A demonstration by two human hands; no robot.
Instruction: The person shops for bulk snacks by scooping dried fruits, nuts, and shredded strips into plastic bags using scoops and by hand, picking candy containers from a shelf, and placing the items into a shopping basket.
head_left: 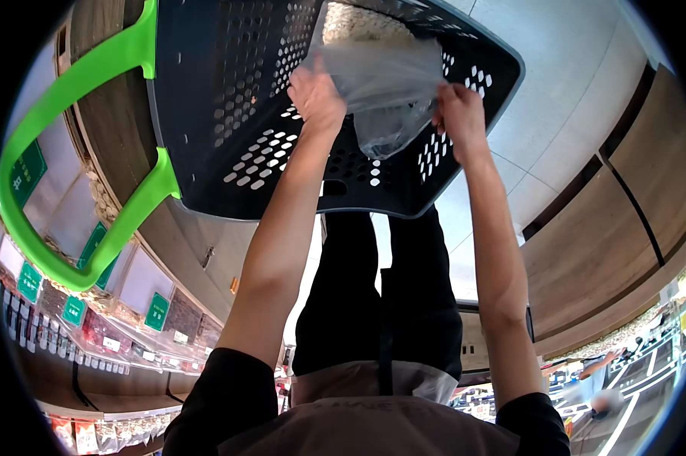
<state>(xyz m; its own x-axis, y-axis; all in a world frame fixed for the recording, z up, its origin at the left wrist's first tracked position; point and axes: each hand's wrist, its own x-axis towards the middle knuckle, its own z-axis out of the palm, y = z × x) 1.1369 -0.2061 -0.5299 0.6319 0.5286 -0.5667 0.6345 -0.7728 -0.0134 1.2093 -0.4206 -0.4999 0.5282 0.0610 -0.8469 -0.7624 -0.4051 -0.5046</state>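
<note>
From my remote seat, the largest thing I see is the dark perforated basket (191,114), tipped in view ahead of the legs, its green handle (147,45) swung out to the left. I take it to serve as a backing, its walls keeping the load contained under the hands.

Inside it lies the clear plastic bag (388,68), drawn taut across its middle, with a crumpled part hanging below. Pale, flaky contents (362,26) show at its far end, beyond both hands; whether a second layer of plastic wraps them, I cannot tell.

My left hand (316,95) is closed on the bag's left edge, fingers blurred; my right hand (461,118) pinches the opposite edge. The bag thus spans between the two grips. I judge them set apart because thin film slackens unless pulled from both sides.
</note>
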